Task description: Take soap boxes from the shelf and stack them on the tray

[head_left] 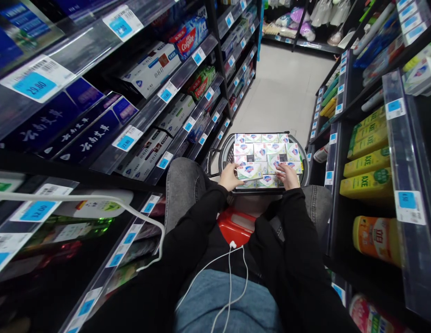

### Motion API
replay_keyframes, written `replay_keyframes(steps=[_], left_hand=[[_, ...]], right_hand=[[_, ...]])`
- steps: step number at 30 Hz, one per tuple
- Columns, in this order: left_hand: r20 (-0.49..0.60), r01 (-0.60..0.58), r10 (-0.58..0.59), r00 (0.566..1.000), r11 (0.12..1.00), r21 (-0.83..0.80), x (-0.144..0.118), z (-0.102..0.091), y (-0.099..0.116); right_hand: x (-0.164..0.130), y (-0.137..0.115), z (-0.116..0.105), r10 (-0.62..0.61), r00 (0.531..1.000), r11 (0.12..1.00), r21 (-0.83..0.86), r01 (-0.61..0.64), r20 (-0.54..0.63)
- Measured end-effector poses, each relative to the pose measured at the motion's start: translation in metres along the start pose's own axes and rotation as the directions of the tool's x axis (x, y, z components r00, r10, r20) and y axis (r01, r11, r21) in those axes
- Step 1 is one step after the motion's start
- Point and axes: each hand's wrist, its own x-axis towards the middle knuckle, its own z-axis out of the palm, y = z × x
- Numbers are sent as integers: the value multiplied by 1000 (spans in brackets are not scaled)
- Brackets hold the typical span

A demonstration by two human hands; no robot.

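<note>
Over basket [222,159] | left hand [230,177] grips one soap box [249,171] | right hand [288,177] flat on boxes

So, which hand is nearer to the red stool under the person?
Roughly equal, the left hand maybe slightly nearer. Both hands rest on the soap boxes in the basket, above the red stool; the right hand lies farther to its right.

Grey basket [225,155] on pale floor [284,88], packed with soap boxes [262,152] in rows.
</note>
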Motion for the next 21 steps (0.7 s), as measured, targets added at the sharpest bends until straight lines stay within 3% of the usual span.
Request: replay_keyframes(steps=[3, 7, 21], left_hand=[[72, -81, 73, 995, 989, 120, -4, 15, 7], [149, -112, 84, 985, 976, 186, -5, 26, 10], [173, -96, 61, 983, 975, 201, -7, 31, 4]], right_hand=[[0, 0, 0, 7, 1000, 1000, -9, -7, -4], [1, 1, -1, 4, 1000, 1000, -6, -4, 2], [1, 2, 1, 11, 1000, 1000, -11, -10, 7]])
